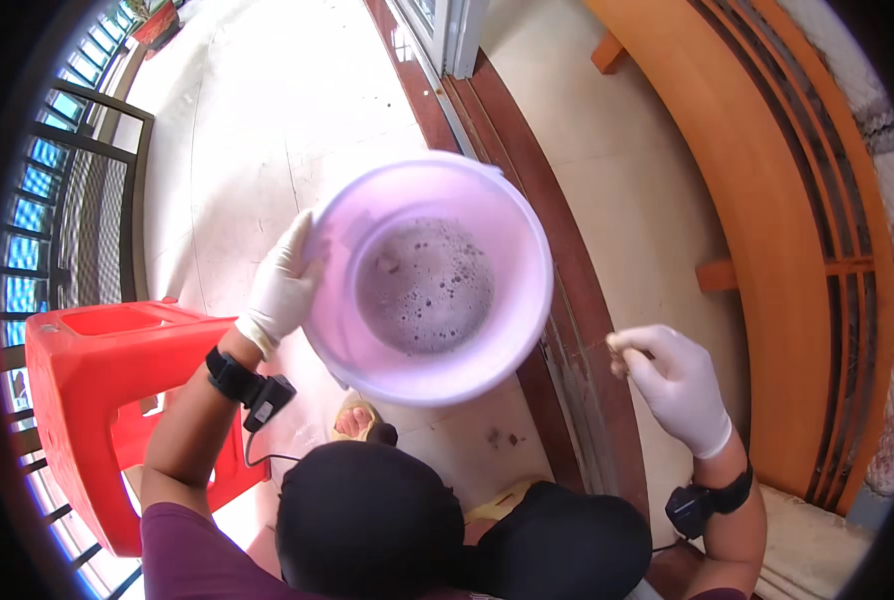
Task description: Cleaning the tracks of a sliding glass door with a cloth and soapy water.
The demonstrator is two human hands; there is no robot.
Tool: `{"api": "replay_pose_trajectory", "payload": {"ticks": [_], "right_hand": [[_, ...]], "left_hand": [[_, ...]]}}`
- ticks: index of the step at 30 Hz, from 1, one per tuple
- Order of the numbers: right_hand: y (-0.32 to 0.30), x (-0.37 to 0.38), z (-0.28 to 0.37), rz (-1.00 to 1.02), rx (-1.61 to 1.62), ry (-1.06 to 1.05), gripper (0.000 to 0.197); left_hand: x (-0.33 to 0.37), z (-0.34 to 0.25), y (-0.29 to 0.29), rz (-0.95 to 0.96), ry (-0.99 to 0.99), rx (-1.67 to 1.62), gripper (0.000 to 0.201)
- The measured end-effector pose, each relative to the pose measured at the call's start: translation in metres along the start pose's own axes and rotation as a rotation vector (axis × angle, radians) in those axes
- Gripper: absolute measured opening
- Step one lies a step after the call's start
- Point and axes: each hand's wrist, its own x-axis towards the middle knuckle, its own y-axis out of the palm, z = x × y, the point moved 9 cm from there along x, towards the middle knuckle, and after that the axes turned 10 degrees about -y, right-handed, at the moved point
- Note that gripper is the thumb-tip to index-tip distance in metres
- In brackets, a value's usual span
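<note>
A pale purple plastic basin (522,270) is in front of me over the tiled floor and door track. Greyish, bubbly water (432,300) lies in its bottom, with a small pale lump near the left side. My left hand (284,285), in a white glove, grips the basin's left rim, thumb on the inner wall. Apart from the basin, to its right, my right hand (675,382) is also gloved. Its fingers are curled together, with something small and brownish at the tips; whether that is a held thing or dirt is unclear.
At my left stands a red plastic stool (77,360), beside a dark metal railing (137,210). A sliding-door track (507,140) crosses the floor beyond the basin. An orange wooden bench (767,250) lines the right. A potted plant (157,25) is far left.
</note>
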Motion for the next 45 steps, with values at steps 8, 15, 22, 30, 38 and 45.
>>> {"api": "replay_pose_trajectory", "payload": {"ticks": [8, 15, 22, 30, 38, 45], "right_hand": [[0.131, 0.132, 0.031, 0.485, -0.116, -0.178, 0.045], [0.266, 0.171, -0.058, 0.679, -0.814, -0.227, 0.068], [0.324, 0.153, -0.066, 1.184, -0.425, -0.076, 0.039], [0.297, 0.155, -0.093, 0.928, -0.753, -0.112, 0.032], [0.258, 0.159, -0.058, 0.634, -0.422, -0.108, 0.032], [0.136, 0.139, 0.073, 0.242, -0.069, -0.336, 0.020]], "left_hand": [[0.003, -0.039, 0.004, 0.013, 0.156, 0.401, 0.056], [0.000, -0.059, -0.001, -0.002, 0.167, 0.358, 0.054], [0.004, -0.060, -0.006, 0.011, 0.182, 0.315, 0.057], [0.003, -0.066, -0.010, 0.003, 0.222, 0.284, 0.059], [0.005, -0.067, -0.011, 0.036, 0.211, 0.251, 0.056], [-0.015, -0.113, -0.020, 0.153, 0.052, -0.215, 0.039]]}}
